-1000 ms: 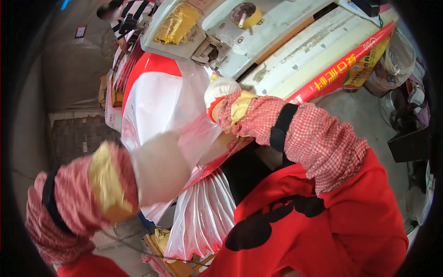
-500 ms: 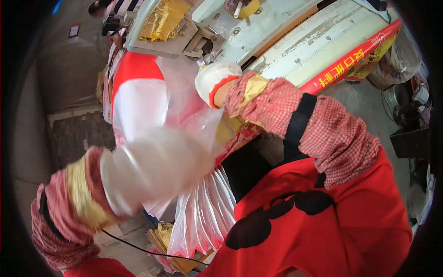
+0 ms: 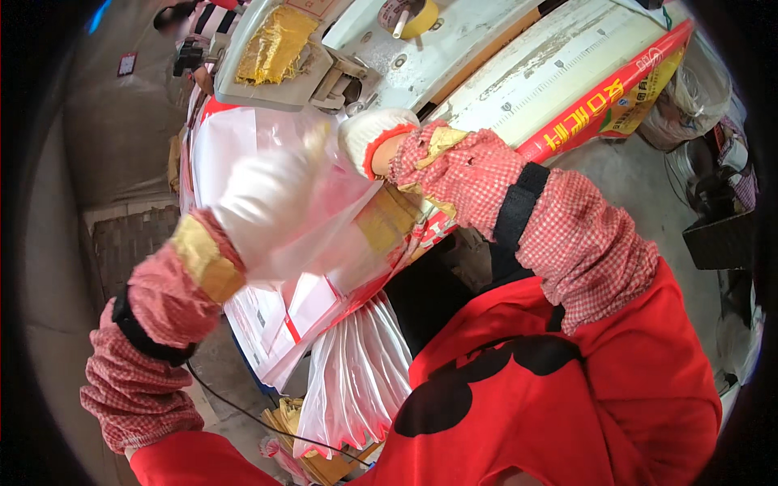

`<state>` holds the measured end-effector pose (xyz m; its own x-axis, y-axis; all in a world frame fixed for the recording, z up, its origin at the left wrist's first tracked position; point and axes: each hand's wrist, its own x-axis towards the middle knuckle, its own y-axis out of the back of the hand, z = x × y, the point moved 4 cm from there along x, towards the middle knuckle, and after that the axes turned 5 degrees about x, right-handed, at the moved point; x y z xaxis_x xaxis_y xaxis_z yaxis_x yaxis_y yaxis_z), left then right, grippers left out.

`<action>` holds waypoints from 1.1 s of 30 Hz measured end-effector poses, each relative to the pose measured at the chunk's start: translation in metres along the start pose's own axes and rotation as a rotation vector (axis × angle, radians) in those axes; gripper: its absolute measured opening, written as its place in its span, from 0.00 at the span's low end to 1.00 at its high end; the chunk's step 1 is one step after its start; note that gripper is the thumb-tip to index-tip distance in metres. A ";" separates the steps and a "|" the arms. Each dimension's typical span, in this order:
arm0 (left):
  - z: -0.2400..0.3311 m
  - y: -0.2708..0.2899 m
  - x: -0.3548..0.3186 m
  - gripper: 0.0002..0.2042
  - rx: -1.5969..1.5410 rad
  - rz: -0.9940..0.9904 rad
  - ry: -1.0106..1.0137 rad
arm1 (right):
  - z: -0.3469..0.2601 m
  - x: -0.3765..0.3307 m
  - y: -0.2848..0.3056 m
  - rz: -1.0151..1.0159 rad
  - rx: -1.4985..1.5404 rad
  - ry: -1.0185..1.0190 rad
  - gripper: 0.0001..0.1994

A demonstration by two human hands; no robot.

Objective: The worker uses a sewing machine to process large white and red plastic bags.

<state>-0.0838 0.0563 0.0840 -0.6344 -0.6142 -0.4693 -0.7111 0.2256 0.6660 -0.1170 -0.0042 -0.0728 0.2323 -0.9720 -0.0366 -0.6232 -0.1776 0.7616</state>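
Note:
My left hand (image 3: 271, 190), in a white glove, is smeared by motion above a sheet of clear plastic film (image 3: 348, 194). Its fingers cannot be made out. My right hand (image 3: 377, 138), gloved in white with a red cuff, is beside the head of a sewing machine (image 3: 316, 69), at the upper edge of the film; its fingers are hidden. Beneath the film lie white and red printed sheets or bags (image 3: 304, 304). Pleated white sheeting with a red edge (image 3: 356, 364) hangs down in front of me.
A roll of yellow tape (image 3: 421, 18) rests on the machine bed. A yellow cloth (image 3: 279, 44) covers part of its head. A red and yellow printed strip (image 3: 575, 125) runs along the table edge. A dark cable (image 3: 243, 413) crosses at lower left. Another person (image 3: 212, 20) is at upper left.
My left hand has swung up and away from me, over the film. Red and white sheeting at left is now largely covered by film and pale sheets. My right hand has barely moved.

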 end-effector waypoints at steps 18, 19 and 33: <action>0.033 0.026 -0.075 0.05 0.012 -0.645 -0.478 | -0.013 -0.002 -0.010 -0.089 -0.089 0.125 0.11; 0.051 0.026 -0.080 0.04 0.073 -0.514 -0.565 | -0.012 0.004 -0.015 0.061 -0.080 0.033 0.12; 0.089 0.034 -0.062 0.03 -0.130 -0.344 -0.517 | -0.033 -0.027 -0.051 -0.984 2.907 1.066 0.16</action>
<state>-0.0957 0.1688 0.0840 -0.4638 -0.1829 -0.8668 -0.8783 -0.0330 0.4770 -0.0669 0.0356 -0.0894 0.1323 -0.6171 0.7757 0.8338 -0.3539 -0.4237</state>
